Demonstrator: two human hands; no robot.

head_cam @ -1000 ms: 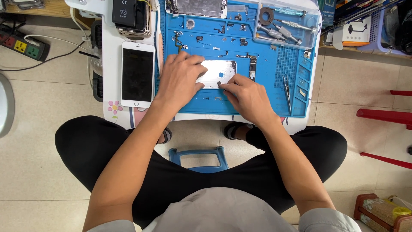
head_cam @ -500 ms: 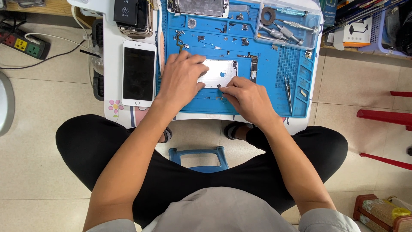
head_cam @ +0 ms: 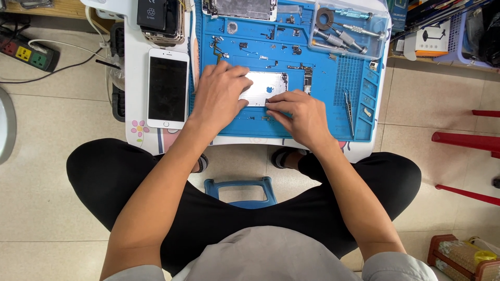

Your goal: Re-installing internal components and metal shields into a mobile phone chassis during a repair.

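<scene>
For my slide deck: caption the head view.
Both hands, left hand and right hand, rest on a silver phone housing over a blue mat.

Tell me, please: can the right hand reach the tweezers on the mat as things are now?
Probably yes. The tweezers lie bare on the blue mat, just right of the right hand, with nothing between them. The hand now rests on the silver phone shell, so it would have to let go first.

Two hands on the blue mat (head_cam: 359,130), left hand (head_cam: 219,99) and right hand (head_cam: 302,114), over one silver phone shell (head_cam: 265,86). One white phone (head_cam: 167,88) beside it, one pair of tweezers (head_cam: 349,108), one power strip (head_cam: 23,52).
</scene>
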